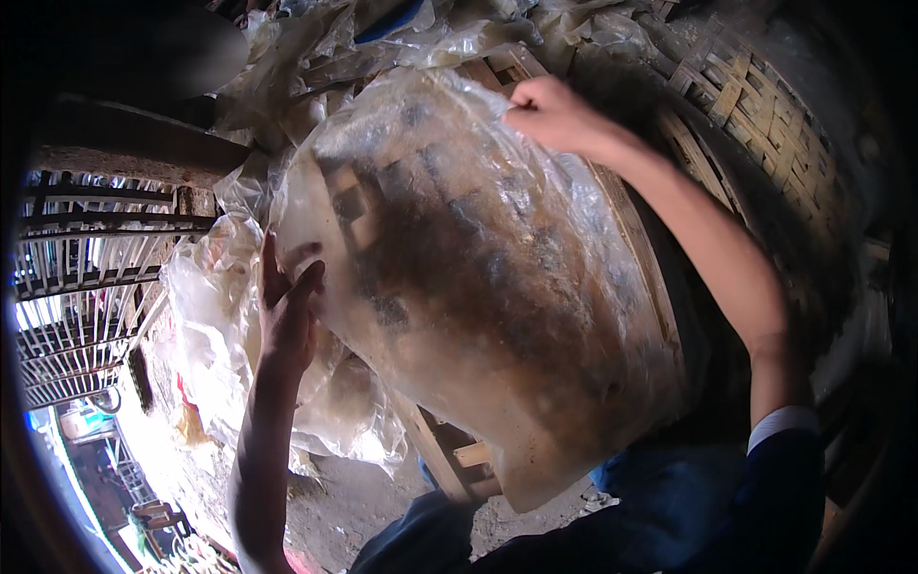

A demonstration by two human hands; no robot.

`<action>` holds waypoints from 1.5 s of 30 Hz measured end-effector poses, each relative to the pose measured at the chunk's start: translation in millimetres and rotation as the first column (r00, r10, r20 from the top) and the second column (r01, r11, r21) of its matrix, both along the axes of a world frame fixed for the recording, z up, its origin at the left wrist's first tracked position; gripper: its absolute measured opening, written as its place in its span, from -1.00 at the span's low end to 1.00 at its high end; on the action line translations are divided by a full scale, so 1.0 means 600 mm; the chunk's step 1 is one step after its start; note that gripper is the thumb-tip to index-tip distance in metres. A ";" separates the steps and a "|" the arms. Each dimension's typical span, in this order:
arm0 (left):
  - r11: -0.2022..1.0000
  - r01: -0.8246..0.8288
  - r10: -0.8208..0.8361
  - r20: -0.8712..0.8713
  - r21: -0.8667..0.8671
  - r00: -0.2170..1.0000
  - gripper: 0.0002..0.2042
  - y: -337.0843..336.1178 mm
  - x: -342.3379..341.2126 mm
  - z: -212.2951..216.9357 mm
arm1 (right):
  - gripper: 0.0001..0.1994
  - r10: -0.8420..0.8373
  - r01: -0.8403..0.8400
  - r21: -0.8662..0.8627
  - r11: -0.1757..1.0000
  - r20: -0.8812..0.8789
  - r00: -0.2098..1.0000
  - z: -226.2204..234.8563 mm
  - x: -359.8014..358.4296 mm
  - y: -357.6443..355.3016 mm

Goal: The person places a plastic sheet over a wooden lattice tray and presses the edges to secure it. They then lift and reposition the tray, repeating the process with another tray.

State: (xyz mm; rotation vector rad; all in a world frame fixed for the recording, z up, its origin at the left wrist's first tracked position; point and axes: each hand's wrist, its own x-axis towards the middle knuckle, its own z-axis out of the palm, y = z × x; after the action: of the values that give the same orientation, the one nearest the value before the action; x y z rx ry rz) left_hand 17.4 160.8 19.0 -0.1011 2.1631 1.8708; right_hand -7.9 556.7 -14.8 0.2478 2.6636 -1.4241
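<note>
A large woven bamboo tray lies tilted in front of me, covered by a clear, dirt-stained plastic sheet (478,258). My left hand (287,306) presses flat against the sheet's left edge, fingers apart. At the far top edge my right hand (547,113) is closed, pinching the plastic. The tray's wooden rim (639,239) shows along the right side. Brown stains darken the middle of the sheet.
More crumpled clear plastic (206,316) is heaped to the left and at the back. A big woven bamboo basket (755,105) stands at the right. A metal railing (86,258) runs along the left, with dirt ground (354,497) below. My blue-clothed knees (660,497) are at the bottom.
</note>
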 end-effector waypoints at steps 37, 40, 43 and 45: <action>0.969 0.010 -0.075 0.253 0.248 0.964 -0.09 -0.029 0.275 0.020 | -0.54 -0.237 0.238 0.010 0.971 0.126 0.963 0.013 0.124 0.066; 0.967 0.159 -0.212 0.285 0.200 0.935 -0.06 -0.049 0.290 0.006 | -0.47 -0.195 0.206 -0.022 0.978 0.239 0.951 0.033 0.183 0.057; 0.955 0.232 -0.257 0.126 0.184 0.958 -0.03 -0.044 0.308 -0.022 | -0.54 -0.199 0.219 -0.071 0.973 0.218 0.955 0.024 0.234 0.068; 0.963 0.254 -0.257 0.030 0.084 0.966 -0.05 -0.038 0.308 -0.024 | -0.57 -0.157 0.174 -0.059 0.983 0.219 0.963 0.012 0.248 0.081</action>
State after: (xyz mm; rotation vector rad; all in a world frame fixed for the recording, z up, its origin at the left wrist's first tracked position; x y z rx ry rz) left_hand 201.9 138.0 4.4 0.1492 1.9649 1.7873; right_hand 140.8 605.5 -7.7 0.5938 2.4576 -1.4504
